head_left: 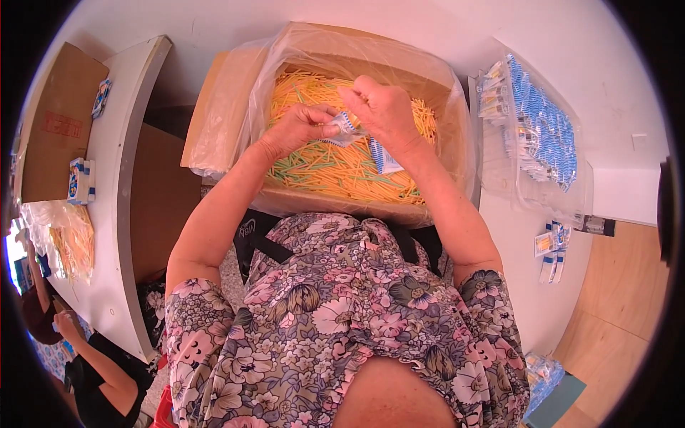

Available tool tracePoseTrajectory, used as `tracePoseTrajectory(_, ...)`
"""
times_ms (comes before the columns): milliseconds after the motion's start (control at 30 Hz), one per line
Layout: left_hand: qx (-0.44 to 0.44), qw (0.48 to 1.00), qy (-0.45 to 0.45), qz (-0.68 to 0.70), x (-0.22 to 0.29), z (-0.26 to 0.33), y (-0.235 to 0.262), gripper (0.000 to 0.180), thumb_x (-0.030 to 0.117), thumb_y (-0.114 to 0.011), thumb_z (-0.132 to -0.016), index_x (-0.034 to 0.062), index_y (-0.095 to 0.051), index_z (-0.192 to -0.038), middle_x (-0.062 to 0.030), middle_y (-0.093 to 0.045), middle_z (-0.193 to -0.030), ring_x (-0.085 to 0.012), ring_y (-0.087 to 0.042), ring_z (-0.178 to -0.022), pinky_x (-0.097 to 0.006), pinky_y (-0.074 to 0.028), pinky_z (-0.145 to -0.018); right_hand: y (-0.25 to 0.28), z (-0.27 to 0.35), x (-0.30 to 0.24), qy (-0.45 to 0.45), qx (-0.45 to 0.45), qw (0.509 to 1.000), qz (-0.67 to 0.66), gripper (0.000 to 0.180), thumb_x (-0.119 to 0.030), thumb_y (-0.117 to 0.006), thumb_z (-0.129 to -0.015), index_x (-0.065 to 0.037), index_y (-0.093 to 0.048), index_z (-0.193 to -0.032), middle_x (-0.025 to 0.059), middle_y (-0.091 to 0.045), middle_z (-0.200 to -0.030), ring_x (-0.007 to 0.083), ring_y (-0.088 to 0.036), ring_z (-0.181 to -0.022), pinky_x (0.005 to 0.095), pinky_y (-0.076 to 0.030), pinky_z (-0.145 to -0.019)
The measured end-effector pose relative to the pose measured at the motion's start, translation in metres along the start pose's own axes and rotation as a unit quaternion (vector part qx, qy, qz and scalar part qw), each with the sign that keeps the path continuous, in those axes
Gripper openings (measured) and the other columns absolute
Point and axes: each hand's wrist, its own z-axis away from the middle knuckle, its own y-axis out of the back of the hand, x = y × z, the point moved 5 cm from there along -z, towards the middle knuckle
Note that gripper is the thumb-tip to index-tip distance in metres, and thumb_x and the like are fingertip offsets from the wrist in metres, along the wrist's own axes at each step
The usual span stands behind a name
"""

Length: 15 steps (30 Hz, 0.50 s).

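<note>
Both my hands are raised over a lined cardboard box filled with thin yellow, orange and green sticks. A small clear packet with a blue-and-white striped edge is pinched between the fingers of my left hand. Close against the packet's right side, my right hand is closed, its fingertips curled together; whatever they hold is hidden. Under my right wrist, another blue-and-white packet lies on the sticks.
At the right, a clear plastic tub holds many blue-striped packets on a white table, with small boxes nearby. A white table at the left bears a brown carton and a bag of sticks. Another person's arm shows lower left.
</note>
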Motion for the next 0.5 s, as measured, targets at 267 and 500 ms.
tracePoseTrajectory(267,0.025,0.998,0.023,0.047,-0.008,0.000,0.001,0.020,0.016,-0.060,-0.089,0.0029,-0.068,-0.102,-0.0023,-0.067,-0.098,-0.0106,-0.058,-0.094,-0.029,-0.044,-0.089,0.011,0.017,0.004,-0.086,-0.021,0.983,-0.162,0.024,-0.025,-0.063,-0.087,-0.002,-0.058,-0.084,0.0091,-0.055,-0.064,0.0098,-0.053,-0.060,0.0291,-0.043,-0.054)
tracePoseTrajectory(500,-0.054,0.987,0.029,-0.146,0.003,0.000,-0.024,0.037,0.030,-0.064,-0.083,-0.0005,-0.066,-0.105,-0.0062,-0.064,-0.108,-0.0156,-0.057,-0.098,-0.030,-0.044,-0.085,0.037,0.089,0.017,-0.050,0.022,0.996,-0.068,0.020,-0.012,-0.069,-0.079,0.002,-0.060,-0.091,0.0122,-0.063,-0.079,0.0181,-0.061,-0.070,0.0286,-0.047,-0.064)
